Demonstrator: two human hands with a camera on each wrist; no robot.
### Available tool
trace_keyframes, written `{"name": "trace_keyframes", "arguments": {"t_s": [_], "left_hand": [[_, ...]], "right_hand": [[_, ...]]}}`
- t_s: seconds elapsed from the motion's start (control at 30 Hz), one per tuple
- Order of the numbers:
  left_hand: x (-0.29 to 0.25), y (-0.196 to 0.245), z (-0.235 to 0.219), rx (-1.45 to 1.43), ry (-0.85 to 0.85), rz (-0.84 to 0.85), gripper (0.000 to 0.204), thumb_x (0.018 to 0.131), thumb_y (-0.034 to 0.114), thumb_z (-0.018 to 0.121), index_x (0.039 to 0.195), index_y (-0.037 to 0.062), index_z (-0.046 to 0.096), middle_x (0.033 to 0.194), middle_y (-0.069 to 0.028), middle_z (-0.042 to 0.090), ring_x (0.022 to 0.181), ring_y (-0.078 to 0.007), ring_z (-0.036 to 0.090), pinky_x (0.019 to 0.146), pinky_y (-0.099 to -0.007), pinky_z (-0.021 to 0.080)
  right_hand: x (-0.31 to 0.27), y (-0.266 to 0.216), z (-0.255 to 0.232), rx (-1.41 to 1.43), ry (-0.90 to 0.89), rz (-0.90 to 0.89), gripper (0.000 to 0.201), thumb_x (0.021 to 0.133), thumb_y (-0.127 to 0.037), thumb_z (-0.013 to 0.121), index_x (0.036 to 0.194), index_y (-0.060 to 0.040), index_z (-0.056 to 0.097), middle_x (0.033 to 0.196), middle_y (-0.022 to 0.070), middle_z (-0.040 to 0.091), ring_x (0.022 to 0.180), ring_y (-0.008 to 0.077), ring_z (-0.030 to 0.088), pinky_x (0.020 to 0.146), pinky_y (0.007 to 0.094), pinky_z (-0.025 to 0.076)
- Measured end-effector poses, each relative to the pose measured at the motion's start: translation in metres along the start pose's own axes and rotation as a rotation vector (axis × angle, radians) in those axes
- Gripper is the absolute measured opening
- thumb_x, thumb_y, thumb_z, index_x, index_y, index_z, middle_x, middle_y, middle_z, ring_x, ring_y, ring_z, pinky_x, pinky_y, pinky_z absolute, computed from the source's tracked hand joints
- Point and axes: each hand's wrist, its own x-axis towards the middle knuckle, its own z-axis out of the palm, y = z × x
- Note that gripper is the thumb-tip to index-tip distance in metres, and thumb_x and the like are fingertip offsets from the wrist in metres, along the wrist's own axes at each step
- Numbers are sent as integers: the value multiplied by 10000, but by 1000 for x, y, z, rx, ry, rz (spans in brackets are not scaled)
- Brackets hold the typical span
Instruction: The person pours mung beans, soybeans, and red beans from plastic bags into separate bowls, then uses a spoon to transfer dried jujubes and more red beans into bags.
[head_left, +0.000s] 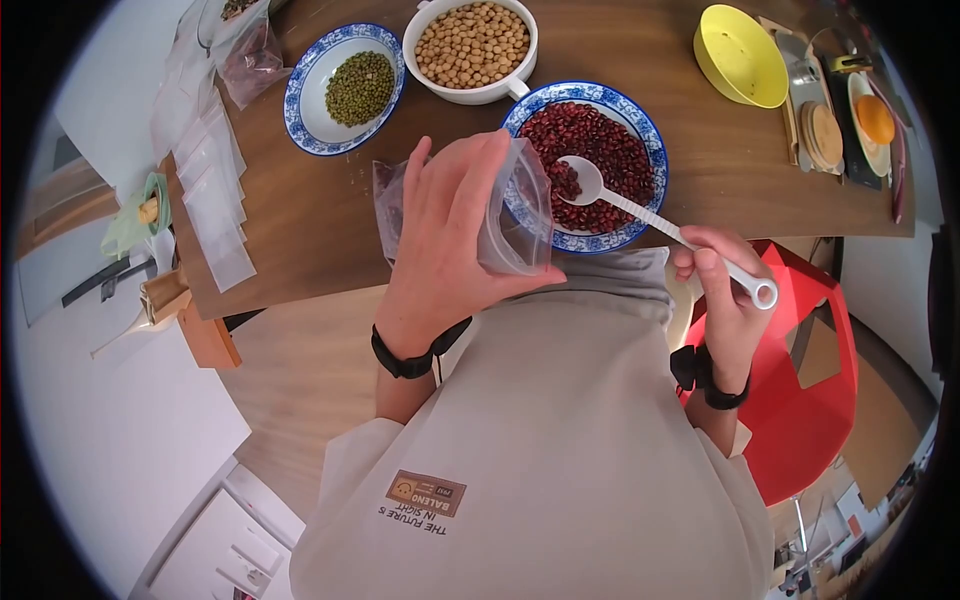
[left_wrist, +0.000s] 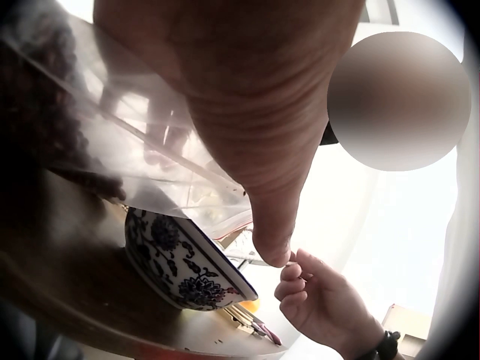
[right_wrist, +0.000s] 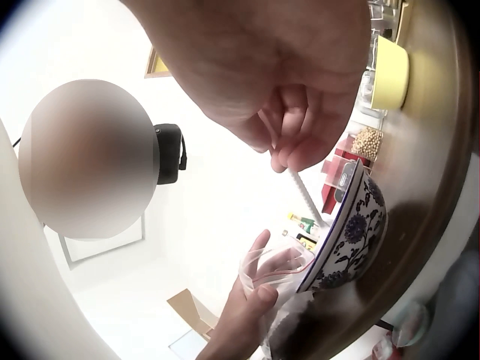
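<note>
My left hand (head_left: pixel 445 225) holds a clear plastic zip bag (head_left: pixel 520 215) with its mouth spread between thumb and fingers, beside the bowl's left rim. Dark red beans (left_wrist: pixel 45 112) show through the bag in the left wrist view. With my right hand (head_left: pixel 728 285) I grip the handle of a white plastic spoon (head_left: pixel 640 212), its end loop sticking out past my fingers. The spoon's head rests among red beans (head_left: pixel 600 130) and carries a few of them. These beans fill a blue-and-white patterned bowl (head_left: pixel 655 150) near the table's front edge.
Behind stand a bowl (head_left: pixel 300 100) of green mung beans and a white two-handled pot (head_left: pixel 530 50) of chickpeas. Flat plastic bags (head_left: pixel 215 220) lie along the table's left. A yellow bowl (head_left: pixel 740 60) is at the back right, and a red chair (head_left: pixel 800 420) by my right arm.
</note>
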Motion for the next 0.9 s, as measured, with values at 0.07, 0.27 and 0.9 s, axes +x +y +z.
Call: {"name": "trace_keyframes", "arguments": {"t_s": [0.07,0.27,0.9], "left_hand": [[0,0,-1,-1,-1,-6,1167,596,500,937,1533,63,394,1426,-135,533,1324,-339,492,1174,-641,257],[-1,-1,-1,9,-17,-15,1204,590,527,939,1538,52,371,1434,-144,545,1335,-367,481,1180,-642,250],[1,-1,-1,-20,-1,-8,1156,603,512,928,1535,72,403,1429,-130,540,1320,-343,499,1174,-638,256]], "right_hand": [[-1,1,-1,62,41,28,205,987,-93,674,1100,71,723,886,123,720,717,167,668,661,274,535],[-8,-7,-7,98,112,-84,214,1000,-108,649,1077,79,720,868,135,709,700,175,660,656,279,536],[16,-13,-11,-274,-15,-248,154,905,-7,713,1048,7,769,899,113,712,784,180,658,670,290,493]]}}
